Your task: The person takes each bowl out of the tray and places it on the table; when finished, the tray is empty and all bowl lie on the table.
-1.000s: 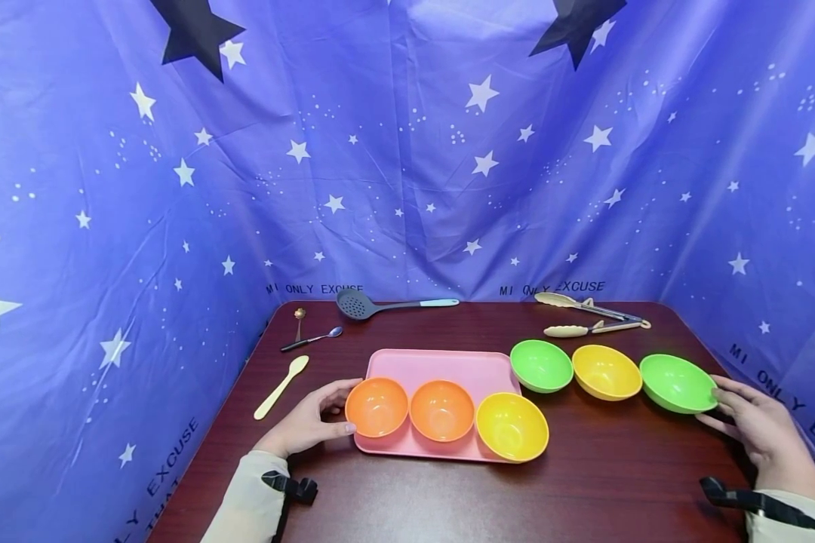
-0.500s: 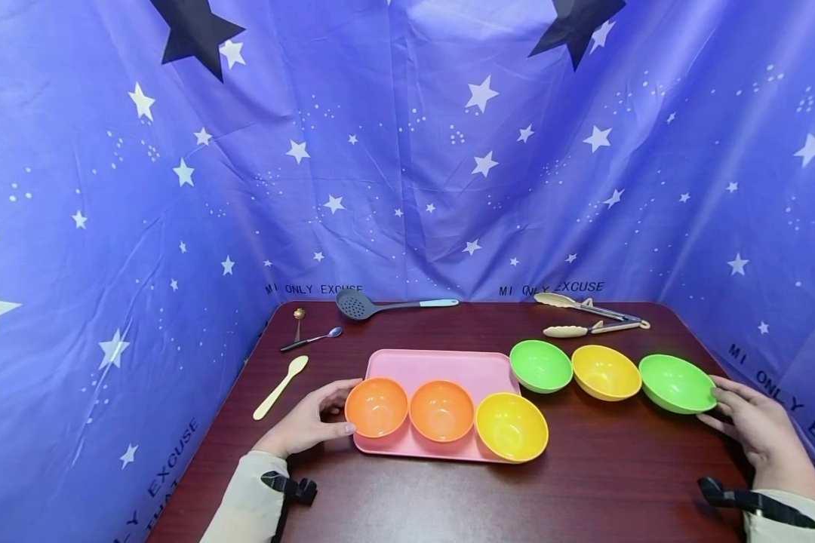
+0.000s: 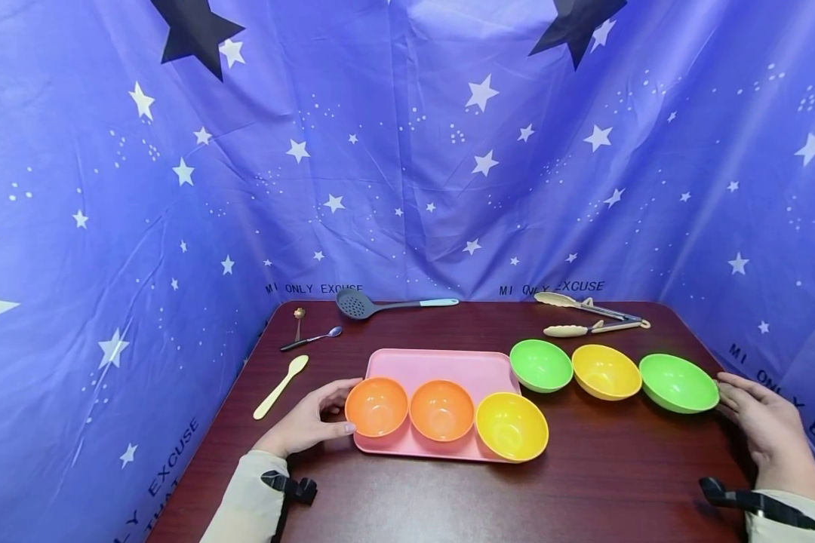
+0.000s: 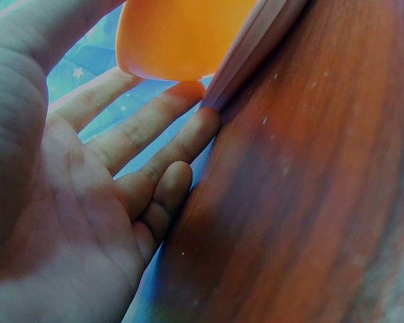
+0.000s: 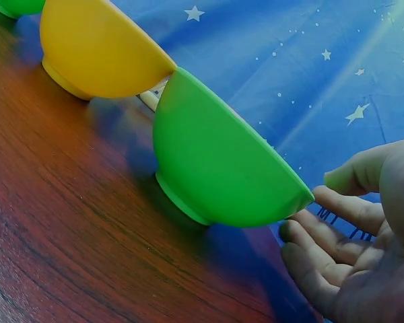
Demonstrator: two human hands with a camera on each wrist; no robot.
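Note:
In the head view, an orange bowl, a second orange bowl and a yellow bowl line up along the front of a pink tray. My left hand is at the left orange bowl, its thumb and fingers spread around that side. The left wrist view shows these fingers loosely extended, tips by the bowl's underside and tray edge. My right hand is beside the rightmost green bowl, thumb apart from its fingers. Nothing is gripped there; whether a fingertip touches the rim is unclear.
Another yellow bowl and green bowl continue the right-hand row. Tongs and a slotted skimmer lie at the back. On the left are a cream spoon and two small spoons. Starry curtains surround the table.
My right hand has drawn back slightly to the right, its thumb coming off the green bowl's rim. The left hand and all bowls stay where they were.

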